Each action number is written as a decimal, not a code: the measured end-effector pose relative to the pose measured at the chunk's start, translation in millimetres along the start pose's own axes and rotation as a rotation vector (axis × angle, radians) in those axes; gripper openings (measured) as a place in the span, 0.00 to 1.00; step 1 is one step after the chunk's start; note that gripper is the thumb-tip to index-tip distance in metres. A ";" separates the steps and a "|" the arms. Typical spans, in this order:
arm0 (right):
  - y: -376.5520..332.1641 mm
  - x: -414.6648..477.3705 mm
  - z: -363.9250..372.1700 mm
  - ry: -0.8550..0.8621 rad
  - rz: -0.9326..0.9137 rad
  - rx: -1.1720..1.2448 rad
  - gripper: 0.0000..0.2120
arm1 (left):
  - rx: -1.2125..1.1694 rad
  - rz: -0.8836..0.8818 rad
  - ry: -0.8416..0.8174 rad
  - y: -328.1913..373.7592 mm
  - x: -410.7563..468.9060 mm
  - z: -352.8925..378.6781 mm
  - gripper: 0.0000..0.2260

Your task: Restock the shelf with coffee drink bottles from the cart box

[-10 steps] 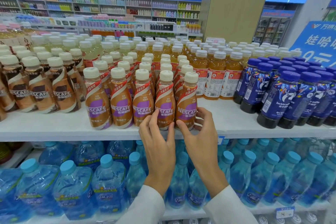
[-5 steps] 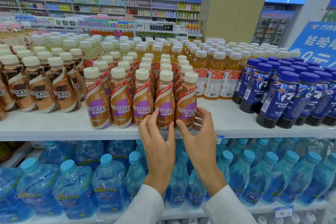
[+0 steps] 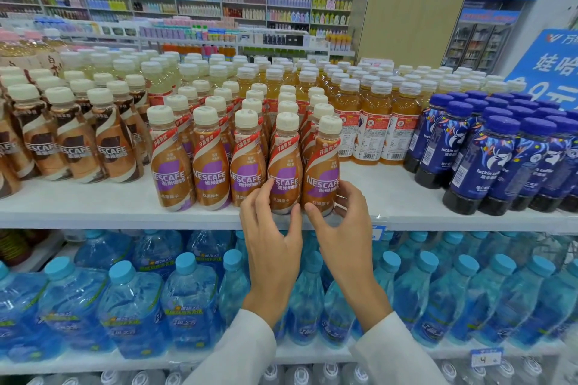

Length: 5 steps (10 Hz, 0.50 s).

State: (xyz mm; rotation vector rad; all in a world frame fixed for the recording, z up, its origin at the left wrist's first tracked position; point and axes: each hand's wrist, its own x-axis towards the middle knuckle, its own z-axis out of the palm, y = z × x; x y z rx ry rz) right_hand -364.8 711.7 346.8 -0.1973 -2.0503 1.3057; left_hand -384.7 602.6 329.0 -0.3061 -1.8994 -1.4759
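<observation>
- Both hands on front-row stock: left hand (image 3: 271, 239) has thumb and fingers wrapped round the base of the fourth Nescafé bottle (image 3: 284, 172); right hand (image 3: 343, 230) cups the base of the fifth Nescafé bottle (image 3: 322, 175), at 3 o'clock of the fourth.
- Both bottles stand upright on the white shelf (image 3: 93, 206), near its front edge, touching each other.
- Step, as judged: seating and aligning just-placed bottles, labels forward, closing the row of five.
- Orange juice bottles (image 3: 372, 131) at 1 o'clock; dark blue coffee bottles (image 3: 488, 166) at 3 o'clock, well apart.
- Cart box not in view.
- Next move calls for letting go without tipping either bottle, then turning to the box for more.
</observation>
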 end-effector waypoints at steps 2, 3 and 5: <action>1.5 -15.7 -6.0 -0.039 -0.005 -0.031 0.29 | 0.058 -0.014 -0.099 -2.2 -8.0 -19.6 0.21; 1.4 -25.9 -14.2 -0.081 -0.037 -0.007 0.25 | 0.156 -0.002 -0.167 -4.6 -15.1 -34.2 0.22; 5.1 -44.8 -25.9 -0.100 -0.043 -0.036 0.23 | 0.253 -0.007 -0.190 -1.1 -34.1 -56.0 0.22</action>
